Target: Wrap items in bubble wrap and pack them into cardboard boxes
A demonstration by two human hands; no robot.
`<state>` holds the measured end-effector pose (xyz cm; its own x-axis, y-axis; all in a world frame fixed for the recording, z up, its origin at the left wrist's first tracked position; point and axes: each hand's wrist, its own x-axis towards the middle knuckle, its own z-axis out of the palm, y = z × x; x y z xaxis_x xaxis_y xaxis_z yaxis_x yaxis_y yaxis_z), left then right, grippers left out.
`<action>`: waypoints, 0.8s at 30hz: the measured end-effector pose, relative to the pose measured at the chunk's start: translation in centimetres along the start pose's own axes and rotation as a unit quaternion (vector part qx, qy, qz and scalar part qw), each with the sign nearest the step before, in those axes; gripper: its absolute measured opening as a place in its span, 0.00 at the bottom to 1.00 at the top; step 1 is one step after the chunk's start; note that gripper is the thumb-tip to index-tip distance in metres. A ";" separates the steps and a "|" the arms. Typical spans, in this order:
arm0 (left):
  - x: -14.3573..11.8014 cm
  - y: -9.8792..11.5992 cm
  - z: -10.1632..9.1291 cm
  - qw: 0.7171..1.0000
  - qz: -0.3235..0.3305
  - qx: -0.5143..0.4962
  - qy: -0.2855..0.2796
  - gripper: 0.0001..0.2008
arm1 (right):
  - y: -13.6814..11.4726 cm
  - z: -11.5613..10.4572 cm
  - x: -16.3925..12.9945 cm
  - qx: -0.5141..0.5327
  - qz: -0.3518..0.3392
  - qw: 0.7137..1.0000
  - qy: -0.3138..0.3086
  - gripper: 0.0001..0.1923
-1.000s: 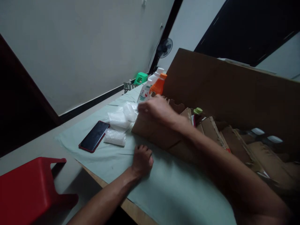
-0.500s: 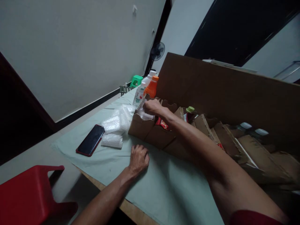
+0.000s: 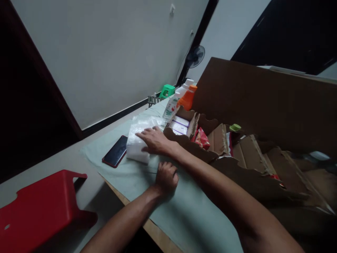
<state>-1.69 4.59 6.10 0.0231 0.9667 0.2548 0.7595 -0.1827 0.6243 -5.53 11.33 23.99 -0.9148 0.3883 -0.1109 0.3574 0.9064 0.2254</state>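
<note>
My right hand [image 3: 155,140] reaches across to the bubble wrap [image 3: 138,138], its fingers stretched out and apart over the near side of the crumpled pile. Just in front of it my left hand [image 3: 167,178] rests on the table cloth, fingers curled into a loose fist with nothing showing in it. White packs with purple edges [image 3: 179,125] lie in the end compartment of a divided cardboard box [image 3: 189,146]. Red packets [image 3: 202,138] fill part of the neighbouring compartment. A dark phone [image 3: 115,151] with a red edge lies left of the bubble wrap.
Behind the box's end stand an orange bottle [image 3: 187,98], a clear bottle [image 3: 171,106] and a white-capped bottle [image 3: 187,84]. A tall brown panel [image 3: 258,102] rises behind the box. On the floor are a red stool [image 3: 50,207] and a green stool [image 3: 167,90].
My right hand has come out of the box's end compartment and moved left to the bubble wrap, its fist opening. White packs now show in that compartment. The view has shifted left.
</note>
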 end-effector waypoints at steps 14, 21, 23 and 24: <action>0.3 -0.8 0.9 0.994 0.003 -0.066 0.091 0.18 | -0.9 5.3 1.9 -0.125 0.046 0.989 -0.066 0.13; 0.3 -1.3 2.0 0.986 0.025 -0.093 0.133 0.22 | -1.1 4.0 0.2 -0.102 0.065 0.992 -0.026 0.13; 0.2 -1.5 2.2 0.985 0.027 -0.100 0.136 0.22 | -1.0 3.3 -0.4 -0.088 0.067 0.994 0.000 0.15; 0.2 -1.6 2.3 0.985 0.027 -0.102 0.137 0.22 | -1.1 3.2 -0.5 -0.073 0.063 0.995 0.011 0.15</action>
<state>-1.40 5.50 3.49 -0.1374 0.8749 0.4644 0.6151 -0.2922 0.7324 -4.84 10.70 20.73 -0.8688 0.4925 -0.0513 0.4402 0.8156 0.3754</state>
